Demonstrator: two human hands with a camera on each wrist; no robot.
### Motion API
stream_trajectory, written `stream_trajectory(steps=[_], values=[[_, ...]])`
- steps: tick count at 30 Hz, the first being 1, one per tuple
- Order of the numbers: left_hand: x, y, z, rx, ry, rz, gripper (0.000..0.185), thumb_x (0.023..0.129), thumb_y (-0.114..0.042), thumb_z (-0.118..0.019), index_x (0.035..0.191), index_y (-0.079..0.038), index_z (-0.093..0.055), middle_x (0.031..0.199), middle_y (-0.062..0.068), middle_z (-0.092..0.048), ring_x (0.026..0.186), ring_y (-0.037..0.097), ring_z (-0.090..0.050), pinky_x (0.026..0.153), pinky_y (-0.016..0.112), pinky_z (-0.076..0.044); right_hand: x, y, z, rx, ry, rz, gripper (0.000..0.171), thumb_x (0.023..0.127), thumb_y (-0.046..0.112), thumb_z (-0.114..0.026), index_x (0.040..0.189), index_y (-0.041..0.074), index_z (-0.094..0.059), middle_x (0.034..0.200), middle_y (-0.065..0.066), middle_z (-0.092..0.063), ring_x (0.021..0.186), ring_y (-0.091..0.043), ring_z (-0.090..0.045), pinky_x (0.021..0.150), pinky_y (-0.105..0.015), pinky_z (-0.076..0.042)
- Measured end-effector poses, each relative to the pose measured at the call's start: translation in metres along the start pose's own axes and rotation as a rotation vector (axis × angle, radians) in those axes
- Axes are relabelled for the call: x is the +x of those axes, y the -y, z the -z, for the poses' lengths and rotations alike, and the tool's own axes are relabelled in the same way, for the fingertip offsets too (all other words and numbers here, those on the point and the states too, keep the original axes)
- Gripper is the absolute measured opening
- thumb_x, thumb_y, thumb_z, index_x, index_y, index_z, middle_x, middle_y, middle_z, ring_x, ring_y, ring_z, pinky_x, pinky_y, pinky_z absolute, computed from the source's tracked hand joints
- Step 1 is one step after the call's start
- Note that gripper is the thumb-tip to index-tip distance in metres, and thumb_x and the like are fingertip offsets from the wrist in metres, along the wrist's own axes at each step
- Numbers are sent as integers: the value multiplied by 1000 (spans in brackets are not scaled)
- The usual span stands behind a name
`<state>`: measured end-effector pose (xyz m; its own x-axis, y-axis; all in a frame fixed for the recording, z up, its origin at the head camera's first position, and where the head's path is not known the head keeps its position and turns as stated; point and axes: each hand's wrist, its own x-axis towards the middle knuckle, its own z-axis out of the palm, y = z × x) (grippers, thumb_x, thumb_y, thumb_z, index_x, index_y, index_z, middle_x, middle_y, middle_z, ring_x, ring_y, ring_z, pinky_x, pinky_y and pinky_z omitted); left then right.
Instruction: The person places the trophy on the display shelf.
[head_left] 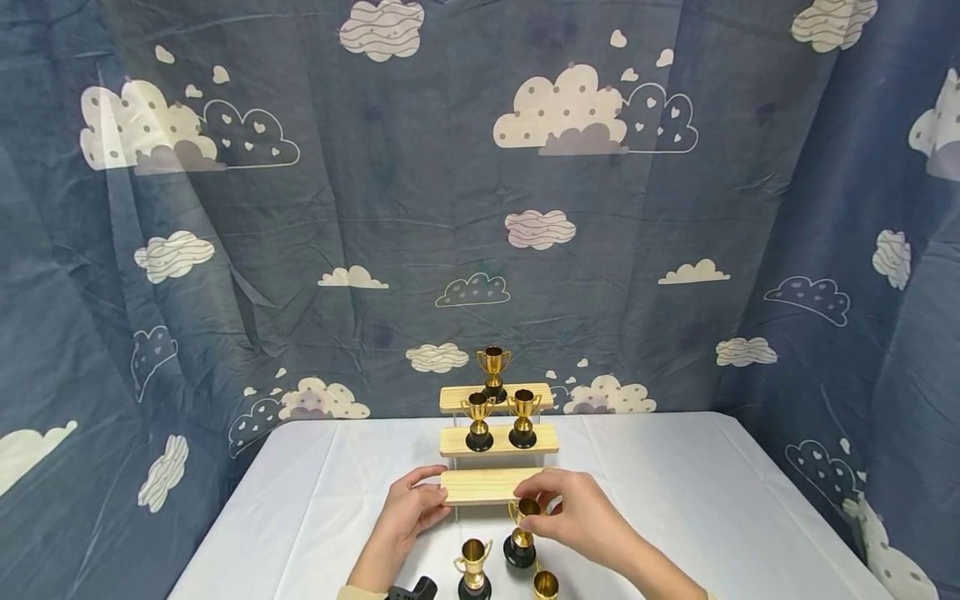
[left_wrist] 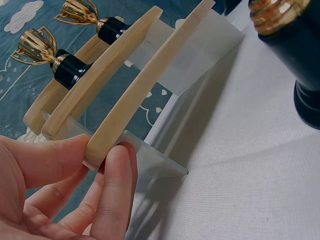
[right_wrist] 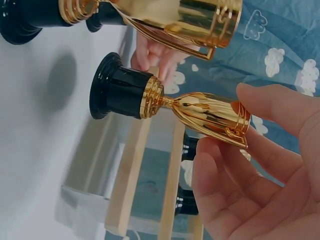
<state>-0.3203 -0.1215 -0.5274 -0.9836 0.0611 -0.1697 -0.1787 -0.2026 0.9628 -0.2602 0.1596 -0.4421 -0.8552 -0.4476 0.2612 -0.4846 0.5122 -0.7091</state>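
Both hands work at the front of a stepped wooden stand on the worktop.

Left hand (head_left: 408, 508) pinches the left end of the stand's lowest shelf (head_left: 487, 485) between thumb and curled fingers. Right hand (head_left: 581, 517) grips the cup of a gold trophy (head_left: 521, 533), whose black base sits near the worktop (head_left: 315, 492) just before that shelf. Two more trophies (head_left: 474, 571) stand nearer the person; three others (head_left: 501, 408) occupy the upper shelves.

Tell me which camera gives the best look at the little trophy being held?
The right wrist view: the trophy fills the frame, its gold cup pinched by the right hand. The head view shows it small and half hidden; the left wrist view shows only a cropped dark trophy at its edge.
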Motion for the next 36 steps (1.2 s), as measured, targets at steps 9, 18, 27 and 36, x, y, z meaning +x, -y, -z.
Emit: stream_trajectory(steps=[9, 18, 27, 36], values=[[1, 1, 1, -5, 9, -10, 52, 83, 7, -68, 134, 3, -57, 99, 21, -70, 82, 24, -72, 74, 33, -62, 6, 3, 3, 24, -30, -14, 25, 81, 23, -85, 104, 24, -75, 97, 11, -69, 81, -14, -64, 67, -29, -59], [2, 2, 1, 10, 0, 0, 53, 83, 6, -68, 134, 3, -57, 96, 17, -71, 80, 21, -72, 73, 32, -61, 13, 7, 5, 20, -49, -18, 27, 82, 22, -84, 107, 23, -76, 99, 11, -70, 83, -14, -65, 68, -28, -59], [3, 2, 1, -6, 5, -9, 53, 83, 7, -68, 134, 3, -57, 96, 16, -70, 80, 21, -72, 74, 33, -62, 24, 12, 6, 4, -68, -5, 27, 82, 21, -84, 108, 21, -76, 102, 12, -70, 85, -13, -65, 69, -27, -59], [2, 2, 3, -3, 12, -16, 53, 83, 6, -68, 135, 4, -56, 95, 16, -68, 79, 20, -71, 74, 33, -62, 35, 16, 4, 13, -87, 32, 27, 82, 18, -84, 106, 28, -75, 97, 12, -70, 85, -13, -66, 69, -29, -60]])
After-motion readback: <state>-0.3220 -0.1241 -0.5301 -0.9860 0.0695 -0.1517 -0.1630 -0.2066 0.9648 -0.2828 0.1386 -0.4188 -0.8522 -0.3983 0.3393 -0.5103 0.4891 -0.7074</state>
